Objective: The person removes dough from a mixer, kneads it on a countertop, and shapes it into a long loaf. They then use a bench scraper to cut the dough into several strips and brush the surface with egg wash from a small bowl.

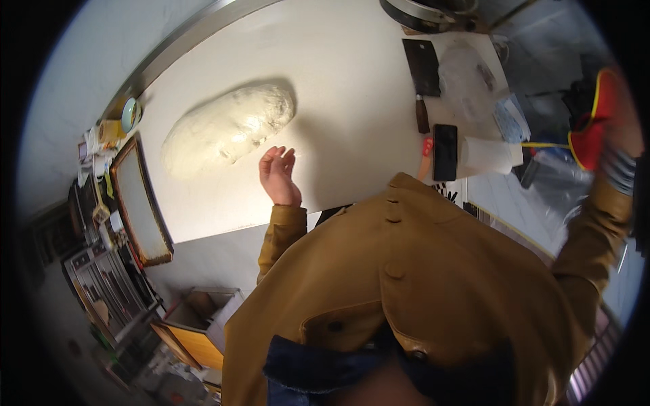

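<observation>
A large, smooth loaf-shaped mass of pale dough [230, 128] lies on the white worktop [338, 61], left of centre. Just off its near right side is my left hand [279, 179], empty, its fingers loosely bent and a little apart. It does not seem to touch the dough. At the far right, my right hand [626, 128] is raised and blurred by motion. A red cloth-like thing with yellow edging [588, 143] hangs from it; my fingers are mostly hidden there. A yellow strip [545, 145] runs from the cloth toward the worktop's right end.
On the worktop's right side lie a cleaver [422, 71], a clear plastic bag [466, 81], a black phone [445, 152], a red-handled knife [426, 159] and white paper [487, 155]. A round pan [426, 15] stands beyond. Left are a rusty-rimmed tray [139, 199] and a bowl [131, 114].
</observation>
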`<state>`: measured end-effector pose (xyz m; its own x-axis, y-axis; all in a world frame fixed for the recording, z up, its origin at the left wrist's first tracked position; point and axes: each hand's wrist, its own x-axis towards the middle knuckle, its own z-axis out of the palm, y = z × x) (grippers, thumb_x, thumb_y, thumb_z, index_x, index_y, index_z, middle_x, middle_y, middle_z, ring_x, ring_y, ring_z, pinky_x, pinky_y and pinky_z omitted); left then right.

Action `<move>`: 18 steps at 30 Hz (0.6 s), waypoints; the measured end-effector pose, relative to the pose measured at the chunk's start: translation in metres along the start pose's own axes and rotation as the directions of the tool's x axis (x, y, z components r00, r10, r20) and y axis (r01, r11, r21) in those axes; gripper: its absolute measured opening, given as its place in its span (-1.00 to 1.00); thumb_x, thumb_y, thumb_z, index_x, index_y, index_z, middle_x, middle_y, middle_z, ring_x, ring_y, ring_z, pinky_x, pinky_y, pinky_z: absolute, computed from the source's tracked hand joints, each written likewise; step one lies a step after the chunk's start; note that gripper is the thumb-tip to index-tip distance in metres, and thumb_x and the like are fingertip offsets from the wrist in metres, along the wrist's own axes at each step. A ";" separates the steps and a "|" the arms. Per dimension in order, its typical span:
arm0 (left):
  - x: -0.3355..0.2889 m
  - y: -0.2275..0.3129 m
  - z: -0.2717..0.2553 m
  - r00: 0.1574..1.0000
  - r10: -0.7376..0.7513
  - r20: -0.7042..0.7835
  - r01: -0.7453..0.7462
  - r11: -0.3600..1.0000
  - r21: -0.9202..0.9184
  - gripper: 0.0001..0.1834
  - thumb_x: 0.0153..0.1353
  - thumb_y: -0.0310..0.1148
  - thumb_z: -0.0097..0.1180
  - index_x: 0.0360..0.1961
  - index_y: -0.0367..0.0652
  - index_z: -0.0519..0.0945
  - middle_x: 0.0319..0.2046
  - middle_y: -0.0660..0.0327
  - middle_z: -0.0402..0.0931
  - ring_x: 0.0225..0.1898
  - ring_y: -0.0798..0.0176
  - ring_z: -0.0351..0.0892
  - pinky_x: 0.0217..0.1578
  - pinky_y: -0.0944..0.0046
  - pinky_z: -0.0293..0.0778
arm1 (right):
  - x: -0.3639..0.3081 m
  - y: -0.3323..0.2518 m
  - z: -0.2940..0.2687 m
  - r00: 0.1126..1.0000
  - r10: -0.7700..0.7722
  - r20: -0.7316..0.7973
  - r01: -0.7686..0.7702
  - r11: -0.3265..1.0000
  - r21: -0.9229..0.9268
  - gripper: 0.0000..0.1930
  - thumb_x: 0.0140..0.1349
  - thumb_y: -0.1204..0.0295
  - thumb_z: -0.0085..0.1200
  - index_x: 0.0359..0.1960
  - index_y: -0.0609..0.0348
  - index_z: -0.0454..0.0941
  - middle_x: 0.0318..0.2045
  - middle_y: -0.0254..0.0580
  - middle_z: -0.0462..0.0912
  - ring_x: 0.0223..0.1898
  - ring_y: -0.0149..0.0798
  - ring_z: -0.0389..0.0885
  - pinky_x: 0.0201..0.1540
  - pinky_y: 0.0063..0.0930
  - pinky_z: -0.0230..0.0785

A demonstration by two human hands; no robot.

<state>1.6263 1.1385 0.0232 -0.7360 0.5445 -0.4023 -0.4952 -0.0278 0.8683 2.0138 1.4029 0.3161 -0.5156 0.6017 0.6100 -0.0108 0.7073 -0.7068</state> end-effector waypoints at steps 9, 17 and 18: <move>0.001 0.042 -0.087 0.987 0.044 0.154 -0.053 0.997 0.054 -0.76 0.35 -0.45 0.04 0.00 -0.27 0.43 -0.04 0.04 0.49 -0.07 0.08 0.60 0.06 0.14 0.50 | -0.163 0.127 0.268 0.407 0.860 0.309 -0.515 -0.063 0.855 -0.76 0.43 0.47 -0.14 0.02 0.37 0.39 -0.04 0.03 0.56 -0.02 -0.15 0.60 0.09 -0.46 0.55; -0.010 0.053 -0.167 0.995 -0.073 0.070 0.066 0.992 0.105 -0.77 0.35 -0.41 0.08 -0.01 -0.22 0.43 -0.05 0.08 0.48 -0.07 0.13 0.59 0.05 0.16 0.50 | -0.240 0.154 0.312 0.380 0.870 0.313 -0.590 -0.033 0.807 -0.73 0.43 0.47 -0.16 0.06 0.37 0.38 -0.04 0.03 0.55 -0.07 -0.19 0.61 0.02 -0.46 0.56; -0.011 0.052 -0.169 0.993 -0.086 0.075 0.078 0.992 0.104 -0.76 0.35 -0.41 0.07 -0.01 -0.22 0.42 -0.05 0.08 0.48 -0.07 0.14 0.58 0.05 0.16 0.49 | -0.243 0.158 0.312 0.324 0.895 0.307 -0.610 -0.050 0.791 -0.72 0.42 0.46 -0.16 0.06 0.38 0.38 -0.05 0.02 0.56 -0.08 -0.20 0.61 0.00 -0.46 0.56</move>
<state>1.5307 0.9899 0.0235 -0.6540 0.6062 -0.4526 -0.5004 0.1021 0.8598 1.8706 1.2525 -0.0551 -0.4392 0.7141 -0.5451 -0.3624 -0.6960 -0.6198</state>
